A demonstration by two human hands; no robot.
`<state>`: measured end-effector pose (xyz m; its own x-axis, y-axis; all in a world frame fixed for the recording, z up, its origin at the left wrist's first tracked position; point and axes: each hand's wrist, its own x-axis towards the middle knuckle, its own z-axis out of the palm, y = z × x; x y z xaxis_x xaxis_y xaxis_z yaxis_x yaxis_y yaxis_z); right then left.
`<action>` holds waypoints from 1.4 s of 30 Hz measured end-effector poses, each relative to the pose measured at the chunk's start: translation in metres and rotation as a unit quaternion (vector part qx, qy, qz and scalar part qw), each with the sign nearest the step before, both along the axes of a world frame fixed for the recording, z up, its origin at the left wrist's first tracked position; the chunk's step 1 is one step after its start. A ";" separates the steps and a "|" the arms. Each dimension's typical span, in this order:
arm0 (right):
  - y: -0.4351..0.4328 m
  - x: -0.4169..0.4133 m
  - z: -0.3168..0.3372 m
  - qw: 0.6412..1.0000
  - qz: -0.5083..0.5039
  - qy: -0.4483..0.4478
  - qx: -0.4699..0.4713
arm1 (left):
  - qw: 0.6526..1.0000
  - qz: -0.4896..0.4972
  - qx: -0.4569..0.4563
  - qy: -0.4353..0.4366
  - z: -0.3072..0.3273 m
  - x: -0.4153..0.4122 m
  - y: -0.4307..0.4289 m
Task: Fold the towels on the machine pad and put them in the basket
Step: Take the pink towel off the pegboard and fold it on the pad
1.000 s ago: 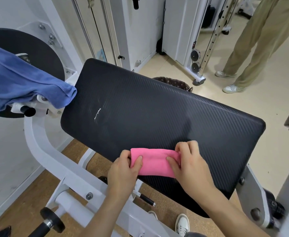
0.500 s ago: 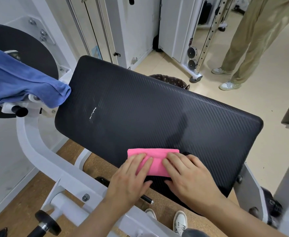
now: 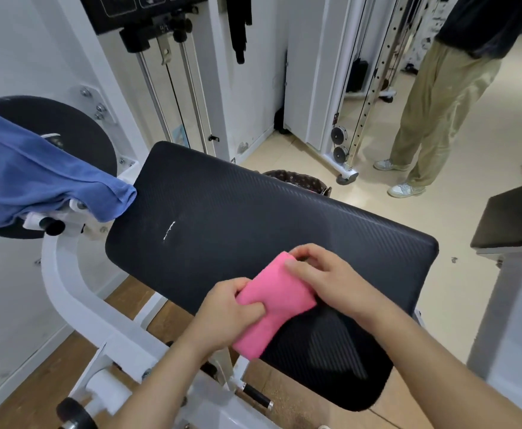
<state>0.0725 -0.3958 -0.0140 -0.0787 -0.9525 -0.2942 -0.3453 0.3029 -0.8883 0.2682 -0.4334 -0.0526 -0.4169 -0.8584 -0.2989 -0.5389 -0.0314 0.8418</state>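
A small folded pink towel [image 3: 279,297] lies tilted over the near edge of the black machine pad [image 3: 253,221], its lower end hanging past the edge. My left hand [image 3: 228,308] grips its left side, thumb on top. My right hand [image 3: 327,277] pinches the towel's far upper corner with curled fingers. A blue towel [image 3: 37,184] hangs over the machine's round black disc at the left. Behind the pad's far edge shows the rim of a dark patterned basket [image 3: 296,180], mostly hidden.
The white machine frame [image 3: 67,292] curves below the pad, with black handles near the bottom. Cable-machine columns stand behind. A person in khaki trousers [image 3: 433,113] stands at the back right. Another dark pad [image 3: 516,218] sits at the right edge.
The towel lay flat under both pressing hands half a second ago; now both hands grip it and it has turned diagonal and lifted partly off the pad's near edge.
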 end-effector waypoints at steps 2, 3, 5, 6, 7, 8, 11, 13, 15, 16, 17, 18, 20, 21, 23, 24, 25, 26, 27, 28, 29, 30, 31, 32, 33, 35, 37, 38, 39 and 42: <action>0.007 -0.008 0.018 0.995 0.036 -0.075 0.050 | 0.988 0.062 0.096 0.104 0.012 -0.001 0.015; 0.013 -0.009 0.024 0.991 0.069 -0.092 0.069 | 0.974 0.110 0.128 0.149 0.019 -0.003 0.027; 0.021 -0.004 0.026 0.988 0.090 -0.094 0.084 | 0.940 0.183 0.179 0.225 0.023 -0.008 0.045; 0.026 -0.001 0.026 0.989 0.087 -0.088 0.075 | 0.926 0.209 0.192 0.249 0.028 -0.012 0.057; 0.032 0.002 0.024 0.991 0.083 -0.084 0.058 | 0.916 0.225 0.197 0.267 0.032 -0.018 0.069; 0.038 0.004 0.021 0.993 0.080 -0.085 0.034 | 0.908 0.238 0.198 0.283 0.035 -0.025 0.083; 0.059 0.001 0.016 0.992 0.087 -0.080 -0.042 | 0.903 0.292 0.150 0.277 0.040 -0.043 0.120; 0.073 -0.011 0.015 0.986 0.128 0.001 -0.108 | 0.913 0.319 0.074 0.243 0.044 -0.046 0.140; 0.091 -0.024 0.018 0.962 0.192 0.097 -0.171 | 0.944 0.277 -0.017 0.177 0.056 -0.045 0.162; 0.100 -0.030 0.019 0.948 0.223 0.125 -0.191 | 0.960 0.241 -0.060 0.127 0.064 -0.045 0.172; 0.108 -0.035 0.021 0.937 0.248 0.140 -0.201 | 0.970 0.205 -0.100 0.078 0.072 -0.047 0.181; 0.116 -0.040 0.023 0.930 0.265 0.150 -0.206 | 0.974 0.181 -0.135 0.033 0.077 -0.048 0.189; 0.132 -0.048 0.028 0.916 0.279 0.181 -0.224 | 0.966 0.170 -0.190 -0.030 0.085 -0.057 0.206; 0.140 -0.051 0.030 0.909 0.275 0.202 -0.240 | 0.958 0.170 -0.224 -0.049 0.087 -0.062 0.215; 0.156 -0.055 0.037 0.895 0.248 0.236 -0.285 | 0.935 0.178 -0.296 -0.082 0.088 -0.070 0.234; 0.166 -0.058 0.041 0.891 0.230 0.246 -0.304 | 0.921 0.185 -0.330 -0.090 0.089 -0.072 0.244; 0.176 -0.062 0.045 0.895 0.210 0.249 -0.303 | 0.908 0.190 -0.361 -0.095 0.089 -0.074 0.252; 0.187 -0.069 0.050 0.910 0.192 0.239 -0.279 | 0.893 0.189 -0.396 -0.103 0.091 -0.075 0.261; 0.197 -0.076 0.054 0.931 0.182 0.211 -0.237 | 0.874 0.183 -0.435 -0.116 0.093 -0.077 0.270; 0.208 -0.082 0.058 0.953 0.176 0.167 -0.183 | 0.853 0.171 -0.476 -0.129 0.096 -0.079 0.278; 0.220 -0.086 0.061 0.971 0.176 0.105 -0.121 | 0.832 0.152 -0.516 -0.138 0.097 -0.081 0.287; 0.232 -0.089 0.064 0.982 0.178 0.021 -0.054 | 0.814 0.130 -0.547 -0.146 0.097 -0.084 0.297; 0.244 -0.090 0.065 0.982 0.172 -0.080 0.006 | 0.799 0.104 -0.573 -0.153 0.097 -0.089 0.308; 0.254 -0.090 0.063 0.973 0.149 -0.170 0.044 | 0.787 0.076 -0.593 -0.156 0.094 -0.095 0.318; 0.263 -0.091 0.059 0.965 0.109 -0.233 0.051 | 0.775 0.051 -0.610 -0.157 0.087 -0.103 0.330; 0.283 -0.092 0.050 0.968 0.025 -0.251 0.010 | 0.762 0.004 -0.625 -0.170 0.069 -0.121 0.354; 0.305 -0.098 0.039 0.985 -0.005 -0.168 -0.043 | 0.804 -0.045 -0.570 -0.164 0.055 -0.137 0.376; 0.316 -0.103 0.037 0.990 -0.003 -0.131 -0.057 | 0.850 -0.056 -0.502 -0.152 0.051 -0.143 0.383; 0.326 -0.109 0.034 0.992 -0.002 -0.110 -0.064 | 0.891 -0.048 -0.429 -0.141 0.048 -0.149 0.389; 0.348 -0.135 0.032 0.993 0.000 -0.046 -0.108 | 0.903 -0.080 -0.408 -0.109 0.039 -0.160 0.399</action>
<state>-0.0623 -0.0481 0.0179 -0.0603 -0.9943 -0.0883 -0.2591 0.1010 -0.9605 0.1084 -0.0340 -0.0140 -0.5634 -0.7632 0.3164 -0.6370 0.6451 0.4220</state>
